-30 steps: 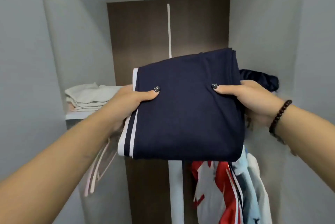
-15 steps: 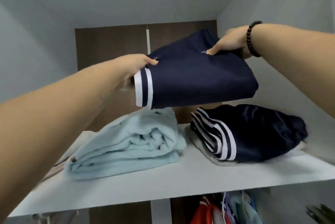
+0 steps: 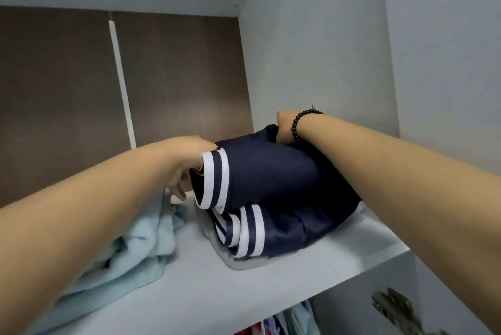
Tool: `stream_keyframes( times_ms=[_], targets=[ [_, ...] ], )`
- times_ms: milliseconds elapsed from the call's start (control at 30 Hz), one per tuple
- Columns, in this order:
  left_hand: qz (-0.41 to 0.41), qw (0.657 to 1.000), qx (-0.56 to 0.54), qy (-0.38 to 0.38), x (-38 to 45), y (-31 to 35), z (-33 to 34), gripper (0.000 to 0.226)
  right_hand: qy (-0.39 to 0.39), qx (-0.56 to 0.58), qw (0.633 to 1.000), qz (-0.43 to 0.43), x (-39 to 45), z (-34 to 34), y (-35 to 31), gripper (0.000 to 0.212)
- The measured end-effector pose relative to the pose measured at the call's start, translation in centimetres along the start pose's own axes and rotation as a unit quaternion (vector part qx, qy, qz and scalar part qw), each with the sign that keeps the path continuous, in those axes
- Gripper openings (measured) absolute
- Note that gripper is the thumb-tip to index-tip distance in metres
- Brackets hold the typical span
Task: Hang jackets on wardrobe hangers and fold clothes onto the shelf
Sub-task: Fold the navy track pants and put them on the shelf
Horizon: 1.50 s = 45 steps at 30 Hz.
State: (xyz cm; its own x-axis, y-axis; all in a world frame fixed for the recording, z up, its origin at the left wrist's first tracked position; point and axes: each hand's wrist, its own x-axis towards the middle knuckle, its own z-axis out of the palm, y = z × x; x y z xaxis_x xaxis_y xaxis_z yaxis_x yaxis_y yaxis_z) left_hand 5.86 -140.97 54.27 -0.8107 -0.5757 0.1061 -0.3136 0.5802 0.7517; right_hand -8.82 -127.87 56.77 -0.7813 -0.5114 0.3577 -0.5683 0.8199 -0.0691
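A folded navy garment with white stripes (image 3: 271,174) lies on top of another navy striped garment (image 3: 276,234) on the white upper shelf (image 3: 244,291). My left hand (image 3: 187,169) grips its left striped edge, fingers curled under the fold. My right hand (image 3: 284,128), with a beaded bracelet at the wrist, holds the far right end; its fingers are hidden behind the cloth. A thin grey garment (image 3: 238,263) lies under the navy pile.
A folded light blue garment (image 3: 141,248) lies on the shelf's left, partly under my left forearm. Brown back panel (image 3: 176,77) and grey side wall (image 3: 311,63) close the compartment. Hanging clothes (image 3: 292,321) show below the shelf; a metal hinge (image 3: 393,307) at lower right.
Both hands lowered the folded navy garment from the air onto the navy striped pile on the shelf's right. The view tilted further up toward the shelf.
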Motion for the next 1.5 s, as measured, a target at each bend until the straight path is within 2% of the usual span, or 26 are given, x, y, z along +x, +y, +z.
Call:
stream_keyframes(
  times_ms=[67, 100, 133, 200, 267, 300, 400, 600, 633, 733, 767, 867, 1000, 1100, 1200, 1367, 1500],
  targets=[
    [0.09, 0.992, 0.042, 0.077, -1.2, 1.6, -0.5, 0.03, 0.046, 0.019, 0.998, -0.042, -0.3, -0.5, -0.4, 0.061],
    [0.111, 0.99, 0.049, 0.069, -2.1, 2.3, -0.3, 0.028, 0.054, 0.026, 0.996, -0.07, -0.9, -0.7, -0.8, 0.066],
    [0.135, 0.987, 0.072, 0.048, -3.0, 2.5, 0.3, 0.026, 0.054, 0.032, 0.993, -0.096, -1.6, -0.8, -1.2, 0.062],
    [0.176, 0.964, 0.198, 0.021, -4.1, 1.9, 1.9, 0.029, 0.04, 0.036, 0.991, -0.122, -2.8, -0.3, -1.4, 0.047],
    [0.202, 0.929, 0.311, -0.015, -4.3, 0.8, 3.3, 0.048, 0.0, 0.052, 0.991, -0.121, -3.5, 1.3, -0.9, 0.045],
    [0.192, 0.93, 0.313, -0.028, -4.5, 0.2, 3.9, 0.058, -0.024, 0.05, 0.991, -0.119, -3.6, 2.4, -0.6, 0.048],
    [0.168, 0.949, 0.261, -0.055, -4.0, -1.4, 4.7, 0.06, -0.079, -0.02, 0.989, -0.119, -3.3, 5.7, 0.2, 0.053],
    [0.148, 0.973, 0.175, -0.026, -4.7, -2.0, 4.6, 0.07, -0.084, -0.03, 0.991, -0.096, -3.5, 5.8, 0.0, 0.055],
    [0.154, 0.978, 0.142, -0.016, -5.3, -2.0, 4.3, 0.063, -0.07, -0.013, 0.993, -0.093, -3.9, 5.4, -0.2, 0.055],
    [0.187, 0.982, 0.016, 0.023, -8.0, -2.5, 2.4, 0.019, 0.018, 0.078, 0.993, -0.082, -5.8, 3.8, -0.7, 0.046],
    [0.199, 0.979, -0.013, 0.036, -9.3, -2.8, 1.4, 0.01, 0.05, 0.109, 0.989, -0.082, -6.5, 3.2, -1.0, 0.042],
    [0.207, 0.973, -0.056, 0.087, -13.5, -4.3, -1.9, 0.008, 0.105, 0.197, 0.971, -0.092, -9.3, 1.7, -2.1, 0.044],
    [0.196, 0.966, -0.032, 0.166, -20.6, -7.2, -6.1, 0.023, 0.147, 0.263, 0.944, -0.137, -14.6, 0.3, -4.9, 0.037],
    [0.179, 0.963, 0.03, 0.201, -26.4, -10.0, -8.4, 0.023, 0.171, 0.314, 0.918, -0.173, -19.5, 0.1, -7.5, 0.031],
    [0.155, 0.962, 0.015, 0.223, -31.7, -12.8, -9.6, 0.018, 0.175, 0.344, 0.9, -0.204, -24.9, 0.8, -10.6, 0.027],
    [0.095, 0.963, -0.02, 0.252, -38.8, -16.3, -9.5, 0.022, 0.116, 0.358, 0.89, -0.258, -34.0, 1.4, -15.5, 0.034],
    [0.072, 0.951, 0.051, 0.296, -44.5, -17.7, -9.4, 0.042, 0.081, 0.377, 0.873, -0.299, -40.5, 1.1, -18.2, 0.038]
  ],
)
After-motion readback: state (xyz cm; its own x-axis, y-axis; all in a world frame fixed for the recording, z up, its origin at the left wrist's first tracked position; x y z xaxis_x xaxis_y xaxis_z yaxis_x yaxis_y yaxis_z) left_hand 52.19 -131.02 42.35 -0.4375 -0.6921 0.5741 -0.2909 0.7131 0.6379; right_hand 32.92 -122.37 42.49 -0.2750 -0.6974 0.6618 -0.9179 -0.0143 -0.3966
